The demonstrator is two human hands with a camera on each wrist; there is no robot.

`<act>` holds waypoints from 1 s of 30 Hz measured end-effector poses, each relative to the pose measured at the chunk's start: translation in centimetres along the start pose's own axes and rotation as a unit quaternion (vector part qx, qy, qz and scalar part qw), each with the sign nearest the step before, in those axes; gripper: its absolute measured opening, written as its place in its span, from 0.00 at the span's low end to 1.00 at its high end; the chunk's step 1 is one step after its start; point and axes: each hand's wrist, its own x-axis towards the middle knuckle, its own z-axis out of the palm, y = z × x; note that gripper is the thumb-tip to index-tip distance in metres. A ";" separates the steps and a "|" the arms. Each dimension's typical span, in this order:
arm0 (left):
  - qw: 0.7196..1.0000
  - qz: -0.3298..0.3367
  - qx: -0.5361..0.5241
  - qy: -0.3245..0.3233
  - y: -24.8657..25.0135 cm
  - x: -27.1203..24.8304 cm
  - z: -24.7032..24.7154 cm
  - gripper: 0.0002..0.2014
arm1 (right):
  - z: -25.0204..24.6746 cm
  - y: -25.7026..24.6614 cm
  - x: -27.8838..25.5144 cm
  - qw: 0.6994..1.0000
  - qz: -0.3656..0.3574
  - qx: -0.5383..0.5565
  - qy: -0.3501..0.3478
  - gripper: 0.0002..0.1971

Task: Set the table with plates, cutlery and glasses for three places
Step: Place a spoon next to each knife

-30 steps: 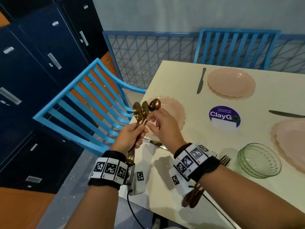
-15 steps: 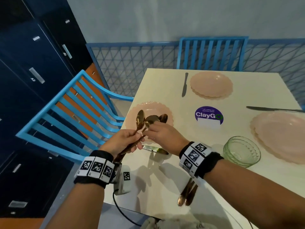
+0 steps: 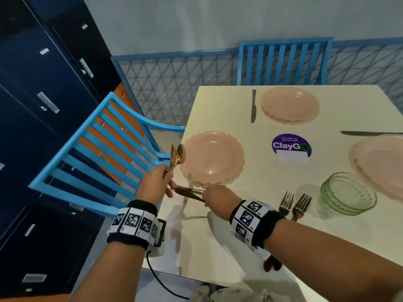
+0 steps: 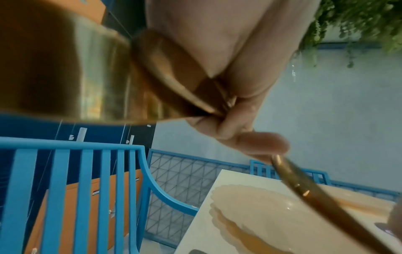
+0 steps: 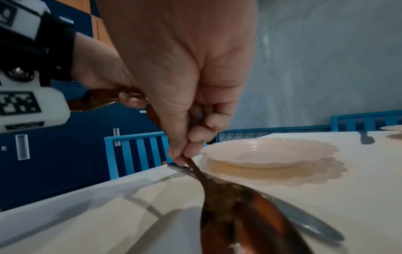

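Observation:
My left hand (image 3: pixel 166 172) grips two gold spoons (image 3: pixel 177 154) upright, just off the table's left edge; their handles (image 4: pixel 97 77) loom close in the left wrist view. My right hand (image 3: pixel 209 192) pinches the handle of a third gold spoon (image 5: pixel 250 223) and holds it low over the table beside a silver knife (image 5: pixel 304 221), in front of the near pink plate (image 3: pixel 212 158). Two more pink plates (image 3: pixel 290 104) (image 3: pixel 379 164) each have a knife (image 3: pixel 253 105) (image 3: pixel 370 133) beside them. Two forks (image 3: pixel 293 204) lie right of my right wrist.
A green glass bowl (image 3: pixel 347 192) stands by the right plate. A purple ClayGo sticker (image 3: pixel 291 146) marks the table's middle. Blue chairs stand at the left (image 3: pixel 91 149) and far side (image 3: pixel 283 62). Dark blue lockers (image 3: pixel 43 94) line the left wall.
My right hand drew one spoon out of the bunch and brought it down to the table by the near knife. My left hand now holds two spoons.

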 end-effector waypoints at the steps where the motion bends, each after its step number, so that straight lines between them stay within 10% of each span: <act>1: 1.000 0.001 -0.020 0.008 0.0 0.0 -0.4 0.08 | 0.2 -0.3 0.4 1.000 0.006 -0.004 -0.014 0.13; 30: 0.999 0.041 -0.013 -0.034 -2.2 0.6 -0.8 0.07 | 1.9 -2.0 3.0 0.996 0.033 0.057 0.067 0.15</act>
